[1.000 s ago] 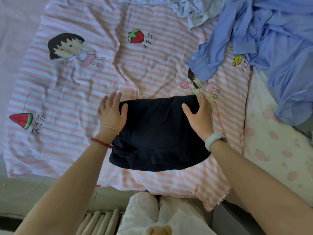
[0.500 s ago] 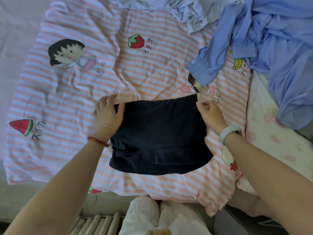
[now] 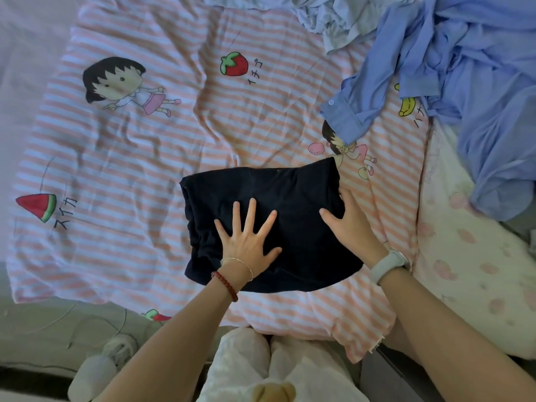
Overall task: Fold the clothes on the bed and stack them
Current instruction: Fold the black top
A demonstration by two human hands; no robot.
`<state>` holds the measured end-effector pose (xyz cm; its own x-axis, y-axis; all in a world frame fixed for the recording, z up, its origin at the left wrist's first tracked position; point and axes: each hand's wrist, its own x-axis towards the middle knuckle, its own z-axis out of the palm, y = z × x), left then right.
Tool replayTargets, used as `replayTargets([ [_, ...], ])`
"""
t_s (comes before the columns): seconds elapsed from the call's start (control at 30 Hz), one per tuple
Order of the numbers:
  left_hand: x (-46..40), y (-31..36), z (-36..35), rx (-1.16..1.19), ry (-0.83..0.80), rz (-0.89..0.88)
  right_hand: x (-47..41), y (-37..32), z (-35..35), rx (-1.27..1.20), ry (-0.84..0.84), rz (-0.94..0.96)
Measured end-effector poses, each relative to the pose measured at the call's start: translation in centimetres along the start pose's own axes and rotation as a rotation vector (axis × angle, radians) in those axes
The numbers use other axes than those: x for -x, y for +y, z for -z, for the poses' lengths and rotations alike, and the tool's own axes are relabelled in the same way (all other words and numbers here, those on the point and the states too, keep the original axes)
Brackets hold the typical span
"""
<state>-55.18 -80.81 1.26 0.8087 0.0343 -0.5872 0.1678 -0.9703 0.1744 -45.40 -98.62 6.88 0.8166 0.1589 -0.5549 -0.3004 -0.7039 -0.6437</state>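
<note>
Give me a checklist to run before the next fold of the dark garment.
1. Dark garment lies flat on the striped sheet: ok.
2. Left hand presses flat on it, fingers spread: ok.
3. Right hand is at its right edge; a real grip on the cloth: cannot tell.
4. Left edge is smooth: not ok, bunched.
5. Blue shirts lie apart from the garment: ok.
6. Bare sheet to the left for a stack: ok.

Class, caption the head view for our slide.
Left hand flat on folded dark garment; right hand at its edge.
</note>
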Motion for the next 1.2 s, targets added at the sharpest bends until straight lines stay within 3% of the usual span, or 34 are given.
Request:
replayTargets([
  [0.03, 0.2, -0.4, 0.6, 0.078, -0.008, -0.022, 0.3, -0.8, 0.2, -0.053, -0.033, 0.027],
  [0.1, 1.2, -1.7, 1.7, 0.473, 0.105, -0.033, 1.0, -2.8, -0.1, -0.148, -0.11, 0.054],
  [0.2, 3.3, -5.1, 3.5, 1.249, 0.279, 0.215, 2.4, -6.5, -2.5, -0.213, -0.249, 0.153],
  [0.3, 5.2, -8.5, 4.6, 1.885, 0.096, 0.492, 3.4, -9.7, -6.7, -0.107, -0.513, 0.217],
  [0.37, 5.8, -9.9, 4.5, 2.011, 0.001, 0.561, 3.5, -10.4, -9.2, -0.136, -0.626, 0.207],
  [0.5, 5.1, -9.7, 4.2, 1.863, -0.027, 0.655, 2.9, -8.3, -10.4, 0.025, -0.391, 0.26],
  [0.6, 4.4, -8.6, 4.0, 1.494, 0.023, 0.616, 3.0, -5.6, -9.9, 0.267, -0.3, 0.382],
  [0.7, 4.5, -6.9, 3.9, 1.205, 0.286, 0.563, 3.6, -3.6, -9.8, 0.399, -0.218, 0.525],
  [0.77, 5.0, -6.2, 3.8, 1.247, 0.476, 0.524, 3.8, -2.9, -9.9, 0.428, -0.165, 0.51],
  [0.83, 5.8, -6.1, 3.4, 1.367, 0.554, 0.52, 3.7, -2.8, -10.0, 0.501, -0.099, 0.535],
  [0.9, 6.1, -6.7, 2.5, 1.432, 0.507, 0.584, 3.2, -3.2, -10.4, 0.621, -0.057, 0.611],
  [1.0, 5.7, -7.9, 0.9, 1.234, 0.359, 0.663, 1.8, -4.7, -11.0, 0.792, -0.083, 0.714],
  [1.13, 5.0, -8.3, 0.9, 0.992, 0.497, 0.526, -1.2, -7.1, -12.0, 1.056, -0.142, 0.767],
  [1.2, 4.3, -8.4, 0.8, 0.781, 0.435, 0.429, -2.7, -7.8, -12.5, 1.162, -0.204, 0.732],
])
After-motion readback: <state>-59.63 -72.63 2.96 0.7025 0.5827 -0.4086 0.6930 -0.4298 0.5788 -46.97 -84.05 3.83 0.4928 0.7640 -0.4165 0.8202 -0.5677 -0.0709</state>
